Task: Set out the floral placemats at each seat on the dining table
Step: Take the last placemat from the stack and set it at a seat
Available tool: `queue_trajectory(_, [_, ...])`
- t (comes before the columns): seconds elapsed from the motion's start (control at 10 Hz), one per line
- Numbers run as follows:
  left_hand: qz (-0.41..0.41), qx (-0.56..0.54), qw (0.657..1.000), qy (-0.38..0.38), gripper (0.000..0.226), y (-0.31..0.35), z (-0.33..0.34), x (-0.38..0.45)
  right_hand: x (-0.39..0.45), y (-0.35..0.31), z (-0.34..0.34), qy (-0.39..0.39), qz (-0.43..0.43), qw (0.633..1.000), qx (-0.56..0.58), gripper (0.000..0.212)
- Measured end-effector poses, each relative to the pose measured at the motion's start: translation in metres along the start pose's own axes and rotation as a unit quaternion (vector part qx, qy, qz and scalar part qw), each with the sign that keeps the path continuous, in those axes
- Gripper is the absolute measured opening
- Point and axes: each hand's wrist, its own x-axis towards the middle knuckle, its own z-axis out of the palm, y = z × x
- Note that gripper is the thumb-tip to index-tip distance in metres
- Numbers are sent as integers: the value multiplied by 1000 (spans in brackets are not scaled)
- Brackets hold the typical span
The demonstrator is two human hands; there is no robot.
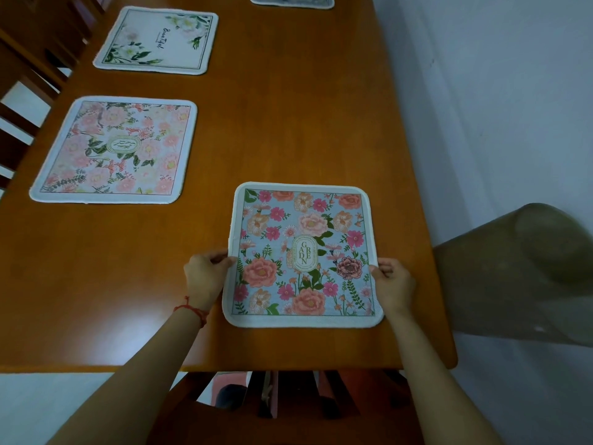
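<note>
A blue placemat (301, 252) with pink and peach flowers lies flat near the table's front edge. My left hand (205, 274) pinches its left edge, and my right hand (391, 282) pinches its right edge. A pink floral placemat (115, 149) lies on the left side of the wooden dining table (288, 107). Farther back sits a white placemat (157, 40) with green leaves. A fourth placemat (292, 0) shows partly at the far end, cut off by the frame.
Dark wooden chairs (29, 75) line the table's left side. Another chair (288, 406) is tucked under the near edge below my arms. A tan cushioned seat (519, 271) stands to the right, close to the pale wall (497, 91).
</note>
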Motion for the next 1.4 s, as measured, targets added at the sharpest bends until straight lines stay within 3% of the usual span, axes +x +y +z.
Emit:
queue_trajectory(1.0, [26,12,1000,-1,27,-7,5,-1,-2,-3,-2,-9,-2,1000,-15,22])
queue_trajectory(1.2, [105,70,992,18,26,-4,3,-6,-8,-3,-6,10,-26,998,-48,23])
queue_trajectory(1.4, [192,163,967,-34,33,-1,3,-5,-15,-8,-10,-10,-84,989,-118,29])
